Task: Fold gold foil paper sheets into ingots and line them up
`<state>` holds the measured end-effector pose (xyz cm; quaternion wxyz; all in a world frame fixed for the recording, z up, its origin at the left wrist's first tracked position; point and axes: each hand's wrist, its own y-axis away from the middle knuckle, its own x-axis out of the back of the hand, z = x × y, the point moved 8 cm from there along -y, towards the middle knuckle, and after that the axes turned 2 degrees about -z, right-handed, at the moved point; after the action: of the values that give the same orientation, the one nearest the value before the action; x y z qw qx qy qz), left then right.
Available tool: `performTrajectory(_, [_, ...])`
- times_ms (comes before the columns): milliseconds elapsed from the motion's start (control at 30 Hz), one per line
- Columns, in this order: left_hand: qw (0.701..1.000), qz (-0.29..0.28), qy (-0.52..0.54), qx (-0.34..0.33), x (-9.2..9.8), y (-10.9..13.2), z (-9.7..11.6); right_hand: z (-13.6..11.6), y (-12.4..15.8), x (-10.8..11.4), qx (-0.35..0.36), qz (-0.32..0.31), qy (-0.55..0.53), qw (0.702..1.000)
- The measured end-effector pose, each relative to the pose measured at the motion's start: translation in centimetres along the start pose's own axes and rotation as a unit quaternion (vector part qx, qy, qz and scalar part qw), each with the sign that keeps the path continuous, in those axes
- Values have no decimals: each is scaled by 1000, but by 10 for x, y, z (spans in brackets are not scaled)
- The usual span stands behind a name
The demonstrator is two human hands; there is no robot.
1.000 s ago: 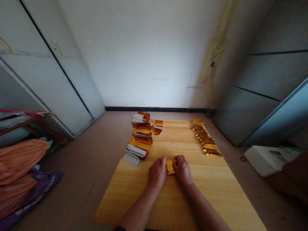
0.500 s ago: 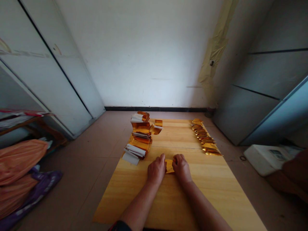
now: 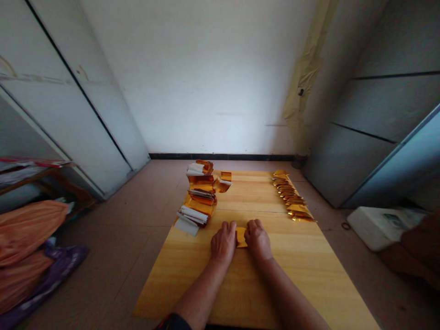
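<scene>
From the head camera we look down at our forearms resting on a pale wooden tabletop (image 3: pixel 178 284). Our left hand (image 3: pixel 223 244) and right hand (image 3: pixel 257 240) sit narrowly apart, both curled with knuckles up, and hold a small gold foil piece (image 3: pixel 241 237) between them. Only its middle shows in the gap between the hands; the rest is hidden behind our fingers.

Ahead and to the left of our hands, on the tabletop, lies a loose stack of gold and white strips (image 3: pixel 200 201). A white sheet (image 3: pixel 187 226) juts from its end nearest us, and a few small gold scraps (image 3: pixel 223 181) lie just beside its far end. Ahead and to the right of our hands, a row of overlapping folded gold pieces (image 3: pixel 290 197) runs along the table's right side.

Far ahead of our hands stands a white wall (image 3: pixel 206 78). Well to the left of them, an orange cloth (image 3: pixel 27 233) and a purple cloth (image 3: pixel 51 282) lie below a wooden shelf (image 3: pixel 27 179). Well to the right, a white box (image 3: pixel 378 229) sits on the floor beside a brown object (image 3: pixel 421 247).
</scene>
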<state>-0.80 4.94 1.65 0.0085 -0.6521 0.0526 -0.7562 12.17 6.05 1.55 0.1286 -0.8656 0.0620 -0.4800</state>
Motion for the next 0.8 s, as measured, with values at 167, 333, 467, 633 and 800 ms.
performTrajectory(167, [998,23,-19,-63,10,-1,11,-5,4,11,20,-17,73,997])
performTrajectory(333, [991,17,4,-132,6,-4,15,-6,1,16,41,-34,73,996])
performTrajectory(467, [985,21,37,-167,9,6,10,-5,-1,15,6,-66,92,994])
performTrajectory(633, [987,15,53,-153,15,18,3,-12,10,17,-31,-63,106,992])
performTrajectory(800, [986,9,56,-156,16,19,4,-20,24,19,-22,-37,117,992])
